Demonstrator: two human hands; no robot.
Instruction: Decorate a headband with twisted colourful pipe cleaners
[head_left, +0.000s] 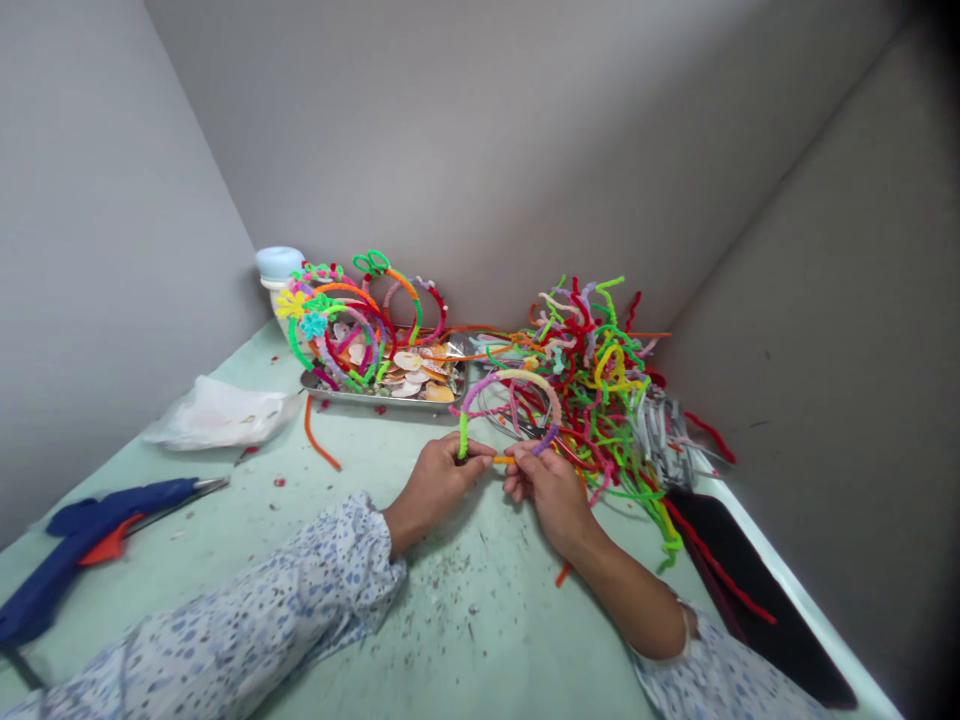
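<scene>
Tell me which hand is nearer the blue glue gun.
Left. The left hand is to the right of the blue glue gun, apart from it; the right hand is farther right, beyond the left hand.

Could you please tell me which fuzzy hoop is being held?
The cream-topped hoop, held by the left hand and right hand; the other hoops stand together at the tray.

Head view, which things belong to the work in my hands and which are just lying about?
Likely belonging:
multicoloured fuzzy arched band, held by left hand and right hand
tangled multicoloured fuzzy stems
similar fuzzy bands by silver metal tray

Apparently lying about:
crumpled white plastic packet
flat black slab
blue gun-shaped tool with orange trigger
blue-lidded white container
</scene>
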